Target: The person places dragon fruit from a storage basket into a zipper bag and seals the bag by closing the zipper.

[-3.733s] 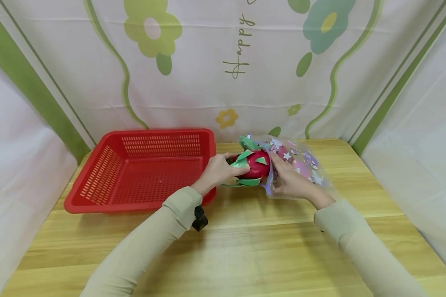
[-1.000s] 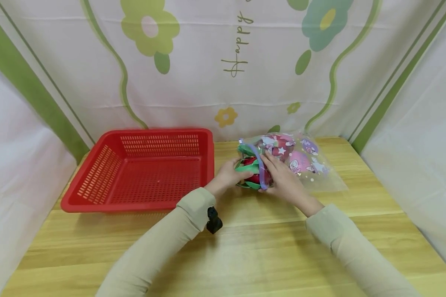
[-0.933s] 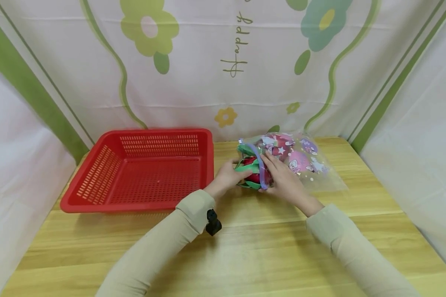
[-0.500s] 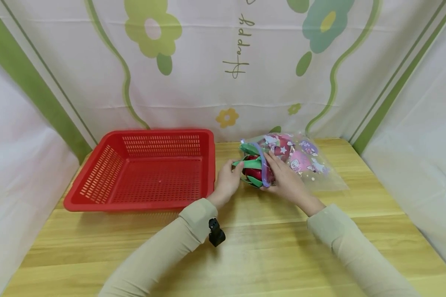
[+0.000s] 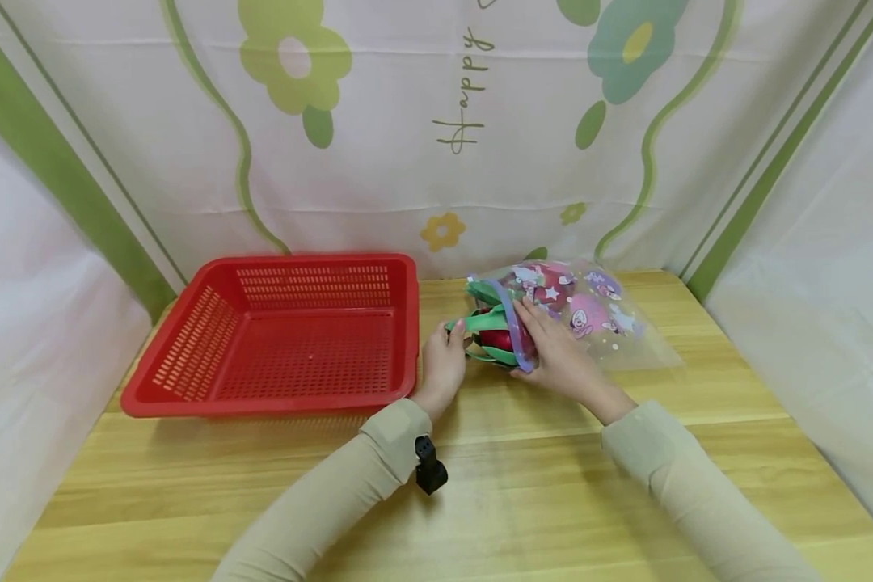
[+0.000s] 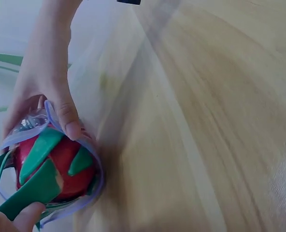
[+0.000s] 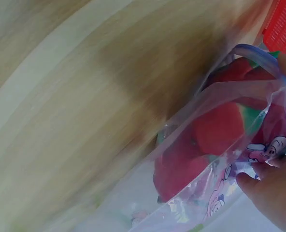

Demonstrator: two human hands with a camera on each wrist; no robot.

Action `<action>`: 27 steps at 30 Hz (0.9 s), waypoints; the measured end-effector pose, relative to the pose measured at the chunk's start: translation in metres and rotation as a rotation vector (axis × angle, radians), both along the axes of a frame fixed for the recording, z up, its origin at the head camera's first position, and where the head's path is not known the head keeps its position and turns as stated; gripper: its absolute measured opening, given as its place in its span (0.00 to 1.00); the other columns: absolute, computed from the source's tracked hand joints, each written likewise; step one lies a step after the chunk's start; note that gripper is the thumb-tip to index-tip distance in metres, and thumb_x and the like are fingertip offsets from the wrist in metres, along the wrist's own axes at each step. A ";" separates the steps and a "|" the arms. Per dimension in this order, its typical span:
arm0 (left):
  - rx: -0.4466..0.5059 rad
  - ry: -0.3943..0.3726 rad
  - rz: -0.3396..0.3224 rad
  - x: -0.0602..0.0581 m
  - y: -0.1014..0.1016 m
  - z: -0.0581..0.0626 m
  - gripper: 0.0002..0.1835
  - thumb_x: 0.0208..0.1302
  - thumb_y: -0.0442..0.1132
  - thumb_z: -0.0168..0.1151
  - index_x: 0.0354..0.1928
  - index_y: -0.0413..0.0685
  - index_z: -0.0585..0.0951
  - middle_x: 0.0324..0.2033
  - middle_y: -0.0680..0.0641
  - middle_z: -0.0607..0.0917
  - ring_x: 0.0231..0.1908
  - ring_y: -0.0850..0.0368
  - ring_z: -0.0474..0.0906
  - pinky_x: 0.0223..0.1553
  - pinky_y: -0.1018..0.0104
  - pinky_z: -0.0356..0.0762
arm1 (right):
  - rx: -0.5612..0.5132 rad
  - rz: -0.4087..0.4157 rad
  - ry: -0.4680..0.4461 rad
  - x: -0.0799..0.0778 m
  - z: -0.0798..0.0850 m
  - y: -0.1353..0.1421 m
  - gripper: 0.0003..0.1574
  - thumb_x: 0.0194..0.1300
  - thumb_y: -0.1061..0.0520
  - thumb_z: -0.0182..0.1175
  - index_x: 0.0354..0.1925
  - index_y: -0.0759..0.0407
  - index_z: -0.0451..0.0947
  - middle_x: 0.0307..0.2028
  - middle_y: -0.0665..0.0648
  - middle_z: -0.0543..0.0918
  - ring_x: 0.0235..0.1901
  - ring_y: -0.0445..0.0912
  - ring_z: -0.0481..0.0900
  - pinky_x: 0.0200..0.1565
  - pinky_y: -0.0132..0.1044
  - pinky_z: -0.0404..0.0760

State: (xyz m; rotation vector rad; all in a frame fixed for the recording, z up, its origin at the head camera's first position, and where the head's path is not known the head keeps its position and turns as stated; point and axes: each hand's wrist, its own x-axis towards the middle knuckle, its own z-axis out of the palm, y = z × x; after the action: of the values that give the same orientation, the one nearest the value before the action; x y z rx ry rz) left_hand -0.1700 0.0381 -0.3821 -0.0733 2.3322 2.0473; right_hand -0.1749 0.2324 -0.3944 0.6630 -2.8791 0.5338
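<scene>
From my end, the head view puts the fruit (image 5: 496, 339) in the mouth of the bag (image 5: 640, 349), green leaves poking out toward the basket (image 5: 291, 347) and the red body partly behind the lilac rim (image 5: 515, 327). The left hand (image 5: 444, 362) pinches one leaf (image 5: 487, 320) by its end; I take that as a handy hold, since the leaf sticks out where the round body is mostly wrapped by plastic. The right hand (image 5: 556, 349) is curled around the bag just behind its mouth, and my left wrist view shows its thumb (image 6: 69, 126) lying across the rim against the fruit, the other fingers on the far side. That grip probably does two jobs: it steadies the fruit and keeps the limp film from sliding about while the other hand works the leaf. The bag lies flat on the table (image 5: 524, 493), its mouth turned left, which seems sensible, because the left hand meets it head-on between bag and basket. Through the clear film my right wrist view gives me more red shapes (image 7: 218, 128) deeper in, too blurred to name; I suspect they fill the bag enough to leave the fruit sitting up by the rim, its leaves splayed in the way of the edges meeting.
</scene>
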 end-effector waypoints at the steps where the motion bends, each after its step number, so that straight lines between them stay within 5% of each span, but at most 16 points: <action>1: 0.016 0.002 0.003 0.000 0.000 -0.001 0.18 0.75 0.42 0.43 0.54 0.36 0.74 0.55 0.37 0.79 0.54 0.44 0.80 0.50 0.55 0.79 | 0.013 0.002 0.008 0.000 0.000 0.000 0.70 0.45 0.53 0.77 0.74 0.62 0.44 0.74 0.67 0.51 0.71 0.63 0.54 0.68 0.62 0.56; 11: 0.205 -0.097 0.010 -0.003 0.003 -0.006 0.20 0.76 0.43 0.42 0.58 0.34 0.71 0.56 0.35 0.78 0.54 0.42 0.79 0.51 0.54 0.80 | 0.166 -0.009 0.167 0.000 -0.002 0.002 0.65 0.47 0.52 0.75 0.73 0.62 0.47 0.73 0.67 0.54 0.71 0.61 0.56 0.70 0.60 0.53; 27: 0.341 -0.194 -0.056 -0.013 0.010 -0.015 0.19 0.76 0.41 0.41 0.57 0.32 0.70 0.55 0.32 0.75 0.59 0.41 0.72 0.59 0.49 0.73 | 0.158 -0.062 0.271 -0.008 -0.006 -0.006 0.66 0.40 0.50 0.79 0.70 0.64 0.53 0.73 0.69 0.51 0.71 0.62 0.54 0.70 0.60 0.52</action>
State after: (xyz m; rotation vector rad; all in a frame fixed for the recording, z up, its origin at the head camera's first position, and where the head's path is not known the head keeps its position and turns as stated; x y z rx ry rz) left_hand -0.1830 0.0478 -0.3970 -0.1833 1.8295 2.2620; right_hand -0.1827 0.2265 -0.4006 0.6125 -2.6923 0.1912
